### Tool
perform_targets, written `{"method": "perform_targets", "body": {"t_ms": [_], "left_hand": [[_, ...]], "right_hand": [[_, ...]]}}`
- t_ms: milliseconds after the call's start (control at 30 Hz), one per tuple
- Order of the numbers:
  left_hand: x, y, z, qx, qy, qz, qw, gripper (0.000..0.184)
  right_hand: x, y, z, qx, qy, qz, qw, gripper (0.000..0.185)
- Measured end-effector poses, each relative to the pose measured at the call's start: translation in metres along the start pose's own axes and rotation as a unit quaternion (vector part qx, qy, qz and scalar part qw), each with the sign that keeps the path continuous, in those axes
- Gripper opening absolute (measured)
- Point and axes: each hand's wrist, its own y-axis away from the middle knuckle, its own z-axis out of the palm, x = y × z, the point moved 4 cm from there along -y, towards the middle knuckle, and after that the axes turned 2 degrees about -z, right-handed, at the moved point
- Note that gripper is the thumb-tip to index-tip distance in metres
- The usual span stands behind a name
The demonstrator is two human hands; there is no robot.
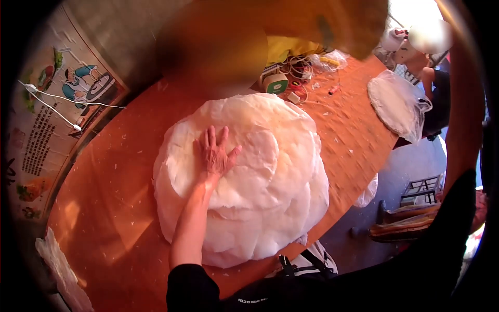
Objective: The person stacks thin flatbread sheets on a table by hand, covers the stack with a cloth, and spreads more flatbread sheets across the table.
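My left hand lies flat on a thick pile of thin white round sheets, with its fingers spread and holding nothing. The pile has wrinkled, uneven edges, and a smaller rounded flap shows beside the hand. My right arm is raised along the right side and leaves the view at the top. A large blurred orange-brown shape sits very close to the camera; it may be my right hand, but its fingers cannot be made out.
The pile rests on an orange-covered table. Behind it are a green-and-white roll, tangled cords and a plastic bag. A white round piece in clear plastic overlaps the right edge. A poster with a white cable stands left.
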Motion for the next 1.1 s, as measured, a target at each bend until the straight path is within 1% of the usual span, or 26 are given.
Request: {"method": "perform_targets", "body": {"t_ms": [33, 133, 167, 267, 300, 333, 367, 400, 433, 467, 500, 533, 600, 633, 667, 733, 767, 833, 900, 967, 1000, 1067, 1100], "left_hand": [[0.000, -0.002, -0.002, 0.006, -0.001, 0.001, 1.000, 0.076], [0.010, -0.009, -0.032, -0.102, 0.007, -0.007, 0.995, 0.074], [0.008, -0.007, -0.030, -0.015, -0.018, 0.024, 0.999, 0.063], [-0.003, -0.003, -0.023, 0.079, 0.068, 0.077, 0.992, 0.058], [0.001, 0.005, -0.032, 0.143, 0.102, 0.066, 0.982, 0.046], [0.004, 0.008, -0.041, 0.111, 0.175, 0.019, 0.978, 0.044], [0.007, 0.009, -0.053, 0.078, 0.245, -0.031, 0.966, 0.042], [0.009, 0.011, -0.057, 0.043, 0.312, -0.080, 0.946, 0.039], [0.012, 0.012, -0.050, 0.108, 0.291, -0.042, 0.950, 0.037], [0.022, 0.014, -0.055, 0.079, 0.281, -0.035, 0.956, 0.043], [0.030, 0.013, -0.060, 0.029, 0.333, -0.098, 0.938, 0.048], [0.036, 0.010, -0.060, -0.021, 0.380, -0.161, 0.911, 0.053], [0.032, 0.003, -0.040, 0.004, 0.460, -0.246, 0.853, 0.062], [0.006, -0.011, 0.009, -0.020, 0.557, -0.290, 0.778, 0.057], [0.019, -0.009, 0.001, -0.065, 0.651, -0.309, 0.690, 0.049], [0.035, -0.009, -0.003, -0.092, 0.675, -0.340, 0.648, 0.041], [0.044, -0.011, -0.007, -0.109, 0.699, -0.330, 0.625, 0.040], [0.063, -0.013, -0.013, -0.142, 0.744, -0.308, 0.576, 0.038], [0.080, -0.009, -0.028, -0.126, 0.776, -0.275, 0.554, 0.036], [0.089, -0.007, -0.039, -0.118, 0.801, -0.239, 0.536, 0.038], [0.091, -0.005, -0.040, -0.131, 0.824, -0.230, 0.500, 0.043], [0.102, 0.005, -0.057, -0.198, 0.891, -0.179, 0.366, 0.047], [0.111, 0.008, -0.061, -0.149, 0.900, -0.175, 0.371, 0.052]], "right_hand": [[-0.025, 0.022, -0.029, 0.011, -0.025, 0.029, 0.999, 0.018], [-0.086, 0.102, -0.126, 0.074, -0.107, 0.134, 0.982, 0.024], [-0.101, 0.133, -0.154, 0.101, -0.132, 0.169, 0.971, 0.026], [-0.125, 0.246, -0.224, 0.199, -0.178, 0.275, 0.924, 0.032], [-0.120, 0.297, -0.240, 0.227, -0.191, 0.317, 0.901, 0.035], [-0.110, 0.354, -0.253, 0.252, -0.202, 0.358, 0.876, 0.037], [-0.091, 0.428, -0.260, 0.206, -0.249, 0.401, 0.857, 0.037], [-0.072, 0.500, -0.265, 0.308, -0.145, 0.415, 0.844, 0.034], [-0.061, 0.545, -0.244, 0.301, -0.136, 0.478, 0.814, 0.033], [-0.062, 0.575, -0.217, 0.307, -0.130, 0.526, 0.783, 0.033], [-0.063, 0.604, -0.189, 0.313, -0.126, 0.571, 0.748, 0.033], [-0.055, 0.639, -0.176, 0.312, -0.169, 0.602, 0.715, 0.035], [-0.049, 0.688, -0.162, 0.324, -0.166, 0.668, 0.649, 0.039], [-0.053, 0.692, -0.149, 0.353, -0.169, 0.685, 0.615, 0.041], [-0.056, 0.693, -0.138, 0.322, -0.215, 0.708, 0.590, 0.042], [-0.062, 0.688, -0.121, 0.256, -0.305, 0.744, 0.537, 0.043], [-0.069, 0.678, -0.106, 0.264, -0.307, 0.761, 0.507, 0.047], [-0.067, 0.662, -0.095, 0.228, -0.324, 0.751, 0.528, 0.048], [-0.064, 0.639, -0.098, 0.213, -0.348, 0.725, 0.555, 0.049], [-0.062, 0.606, -0.121, 0.217, -0.329, 0.673, 0.626, 0.051], [-0.071, 0.576, -0.130, 0.221, -0.327, 0.644, 0.656, 0.052], [-0.085, 0.528, -0.137, 0.262, -0.349, 0.606, 0.665, 0.053], [-0.088, 0.519, -0.139, 0.261, -0.350, 0.592, 0.678, 0.054]]}}
